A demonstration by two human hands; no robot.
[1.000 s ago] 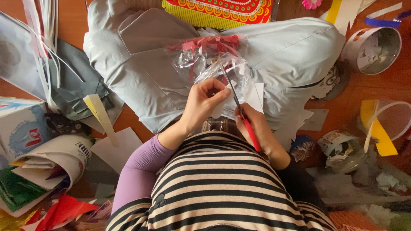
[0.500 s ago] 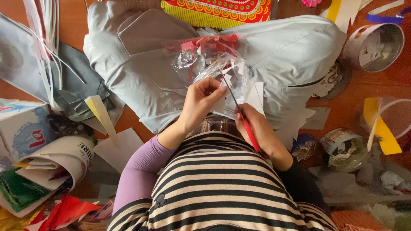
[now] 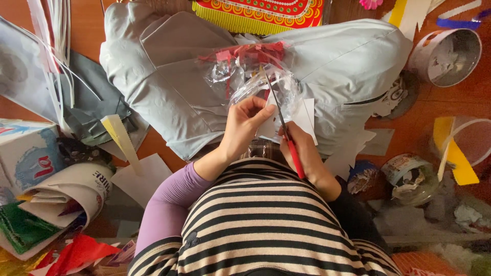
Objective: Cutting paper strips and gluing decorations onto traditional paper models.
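Head view, nearest first: a striped shirt (image 3: 255, 225) with purple sleeve fills the bottom edge. Just above it the right hand (image 3: 307, 153) is wrapped around red-handled scissors (image 3: 286, 130), blades pointing up and away. The left hand (image 3: 243, 128) pinches a white paper piece (image 3: 307, 120) between thumb and fingers (image 3: 261, 110), right beside the blades. Both sit over the lap, on grey trousers (image 3: 169, 76). Touching the paper from beyond is a crumpled clear plastic bag (image 3: 240, 76) with red scraps inside. To cut cleanly, it seems best to hold the paper taut close to the blades, keep the fingertips off the cutting line and the plastic out of the way. Farther off, a tin can (image 3: 450, 53) lies on the wooden floor (image 3: 434, 117).
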